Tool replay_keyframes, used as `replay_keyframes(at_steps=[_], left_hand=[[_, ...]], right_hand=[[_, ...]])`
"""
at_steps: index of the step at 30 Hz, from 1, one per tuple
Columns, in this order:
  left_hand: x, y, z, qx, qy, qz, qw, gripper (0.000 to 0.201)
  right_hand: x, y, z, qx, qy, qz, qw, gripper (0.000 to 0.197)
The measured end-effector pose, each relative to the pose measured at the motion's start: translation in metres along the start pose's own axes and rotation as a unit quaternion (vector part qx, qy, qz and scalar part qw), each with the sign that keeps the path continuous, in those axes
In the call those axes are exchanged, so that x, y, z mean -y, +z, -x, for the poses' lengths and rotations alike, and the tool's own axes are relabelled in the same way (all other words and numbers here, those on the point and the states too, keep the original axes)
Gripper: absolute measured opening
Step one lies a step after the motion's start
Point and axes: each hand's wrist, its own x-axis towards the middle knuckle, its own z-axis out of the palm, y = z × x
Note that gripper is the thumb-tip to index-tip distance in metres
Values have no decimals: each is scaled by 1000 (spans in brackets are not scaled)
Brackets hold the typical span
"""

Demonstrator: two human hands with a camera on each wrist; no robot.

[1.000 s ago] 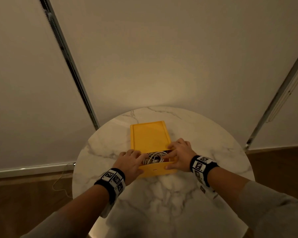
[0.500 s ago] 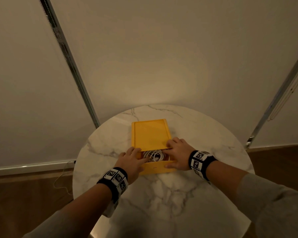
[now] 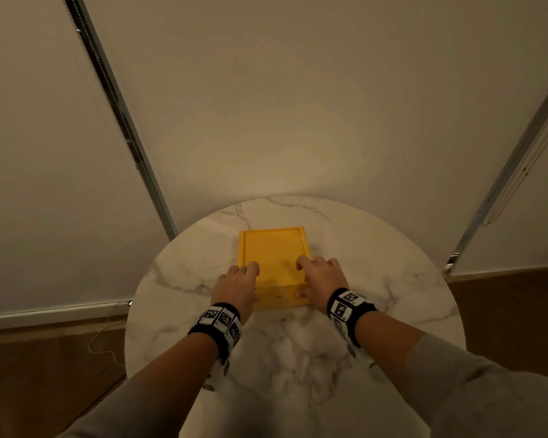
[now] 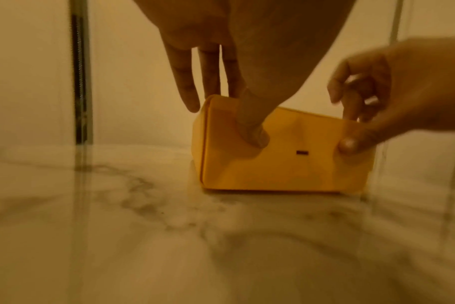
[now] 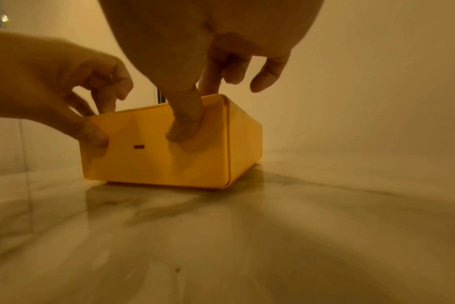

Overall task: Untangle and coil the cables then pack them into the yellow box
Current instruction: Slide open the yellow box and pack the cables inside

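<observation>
Now the yellow box [image 3: 274, 257], a smooth matte rectangular block with crisp folded edges, sits closed on the round, glossy grey-veined marble table [image 3: 393, 279]. Left hand [image 3: 236, 287] and right hand [image 3: 321, 276] each grip a near corner, fingers on the lid, thumbs pressed to the front wall.

We see the yellow box [image 3: 274, 263] closed, its lid on top. It sits flat on the desk [image 3: 393, 279], nearer the far edge. A small dark slot [image 4: 302, 152] marks its front.
</observation>
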Motion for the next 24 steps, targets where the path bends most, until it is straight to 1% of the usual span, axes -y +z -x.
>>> replay_keyframes(at_steps=[2, 4, 5, 6, 7, 8, 9, 10, 11, 12, 13, 15, 17, 19, 21, 24], left_hand=[[4, 4, -2, 3, -21, 53, 998, 42], [10, 7, 0, -18, -65, 154, 986, 49], [12, 7, 2, -30, -97, 207, 973, 54], [15, 7, 2, -34, -142, 262, 954, 60], [18, 7, 2, -29, -194, 314, 929, 63], [20, 8, 2, -14, -241, 351, 905, 62], [23, 10, 2, 5, -270, 369, 889, 57], [24, 11, 2, 23, -276, 365, 889, 51], [24, 11, 4, 33, -265, 354, 896, 44], [22, 12, 6, 34, -248, 330, 910, 38], [19, 13, 9, 33, -233, 311, 921, 33], [14, 14, 18, 40, -208, 301, 930, 21], [12, 13, 30, 45, -193, 300, 933, 11], [15, 17, 37, 47, -179, 268, 945, 12], [17, 19, 39, 40, -182, 240, 953, 11], [18, 21, 41, 35, -191, 241, 951, 11]], right_hand=[[-3, 6, 1, -5, 10, -43, 999, 46], [-9, 11, 5, -10, 18, -101, 995, 53], [-13, 15, 8, -16, 41, -140, 989, 62], [-17, 17, 11, -18, 82, -187, 979, 73], [-20, 19, 14, -12, 130, -242, 961, 83], [-21, 21, 17, 0, 168, -300, 939, 86], [-21, 24, 20, 14, 184, -351, 918, 80], [-20, 27, 21, 22, 179, -385, 905, 66], [-19, 31, 24, 18, 169, -391, 905, 51], [-17, 34, 27, 6, 162, -385, 909, 41], [-16, 36, 30, -6, 163, -381, 910, 36], [-16, 40, 37, -15, 175, -371, 912, 28], [-17, 43, 43, -15, 183, -357, 916, 21], [-17, 47, 50, -16, 180, -358, 916, 18], [-15, 49, 57, -22, 176, -369, 912, 17], [-10, 52, 65, -28, 182, -381, 906, 15]])
